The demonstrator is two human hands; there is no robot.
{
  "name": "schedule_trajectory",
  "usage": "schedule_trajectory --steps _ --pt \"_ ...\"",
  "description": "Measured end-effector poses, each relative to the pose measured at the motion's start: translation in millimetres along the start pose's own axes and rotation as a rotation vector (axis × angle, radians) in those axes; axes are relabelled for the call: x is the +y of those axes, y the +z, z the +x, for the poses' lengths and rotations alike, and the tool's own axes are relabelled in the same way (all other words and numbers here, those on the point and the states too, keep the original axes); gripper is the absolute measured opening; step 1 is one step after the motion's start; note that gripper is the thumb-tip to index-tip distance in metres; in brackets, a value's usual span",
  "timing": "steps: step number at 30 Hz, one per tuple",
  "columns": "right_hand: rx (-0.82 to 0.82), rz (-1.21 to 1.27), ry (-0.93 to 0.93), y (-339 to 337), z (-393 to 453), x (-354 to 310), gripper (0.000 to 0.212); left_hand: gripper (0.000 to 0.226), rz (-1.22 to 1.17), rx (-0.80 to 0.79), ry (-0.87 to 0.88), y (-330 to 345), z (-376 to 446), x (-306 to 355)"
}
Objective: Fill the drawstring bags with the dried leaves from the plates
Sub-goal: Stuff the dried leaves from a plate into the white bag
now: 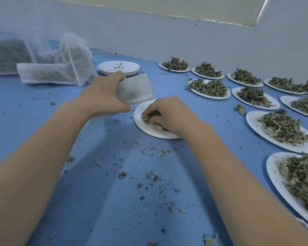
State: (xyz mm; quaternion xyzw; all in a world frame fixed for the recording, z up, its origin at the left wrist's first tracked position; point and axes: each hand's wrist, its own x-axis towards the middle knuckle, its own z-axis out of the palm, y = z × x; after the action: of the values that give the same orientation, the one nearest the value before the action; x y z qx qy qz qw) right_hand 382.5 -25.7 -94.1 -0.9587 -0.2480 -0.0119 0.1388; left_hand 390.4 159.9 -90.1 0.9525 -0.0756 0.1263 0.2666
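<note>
1. Hands work over a blue bench (100, 201); the left hand (103, 96) grips a small white drawstring bag (134, 91), fingers curled round its left end, and holds it above the bench just beyond the far-left rim of a white plate (142, 126).
2. Dark shapes of dried leaves show faintly through the cloth of the held bag.
3. The right hand (169, 112) rests on that plate with its fingers bent down and pinching a small clump of dried leaves (148, 118); the plate holds little else besides a few crumbs.
4. Loose leaf bits (153, 176) lie scattered on the bench between the two forearms and nearer the camera.
5. On the right, heaped plates of leaves (281, 128) stand in rows that run from the near right edge to the far wall, each plate piled with greenish dried leaves.
6. Beyond the left hand, a stack of bare white plates (118, 67) sits with a few crumbs on top.
7. At the far left, filled mesh bags (60, 68) lie and lean together on the bench; one stands upright with its neck gathered, another lies flat in front of it.
8. Farther left, a larger sheer sack (5, 55) with dark contents sits blurred at the frame edge.
</note>
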Motion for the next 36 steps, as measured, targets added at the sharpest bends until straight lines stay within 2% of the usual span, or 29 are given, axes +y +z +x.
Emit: schedule_trajectory --steps 4,6,13,15,18,22,25,27,29,32,36 --pt "0.267 0.207 0.038 -16 -7 17 0.020 0.041 0.013 -0.027 0.017 4 0 1" --pt "0.340 0.272 0.056 -24 -11 25 0.019 0.042 0.017 -0.020 0.041 6 -1 2" --pt "0.362 0.282 -0.032 -24 -8 11 0.019 0.043 0.071 0.008 0.189 16 -2 11" --pt "0.371 0.387 -0.039 -23 -9 7 0.022 0.039 0.064 0.011 0.203 19 -2 13" --pt "0.336 0.561 -0.045 -22 -10 4 0.030 0.037 -0.008 0.002 0.187 22 -2 14" --pt "0.267 0.528 -0.051 -26 -13 1 0.027 0.039 -0.131 0.048 0.192 28 -3 21" --pt "0.127 0.522 -0.093 -34 -19 1 0.026 0.041 -0.170 0.068 0.201 31 -4 25" --pt "-0.003 0.618 -0.113 -40 -21 3 0.032 0.040 -0.168 0.059 0.187 31 -4 25" --pt "-0.067 0.643 -0.116 -42 -22 5 0.041 0.041 -0.164 0.052 0.177 30 -4 24" --pt "0.076 0.548 -0.082 -40 -17 2 0.042 0.046 -0.163 0.059 0.176 29 -5 27" --pt "0.355 0.456 0.020 -28 -9 -5 0.022 0.040 -0.107 0.085 0.207 29 -5 29"
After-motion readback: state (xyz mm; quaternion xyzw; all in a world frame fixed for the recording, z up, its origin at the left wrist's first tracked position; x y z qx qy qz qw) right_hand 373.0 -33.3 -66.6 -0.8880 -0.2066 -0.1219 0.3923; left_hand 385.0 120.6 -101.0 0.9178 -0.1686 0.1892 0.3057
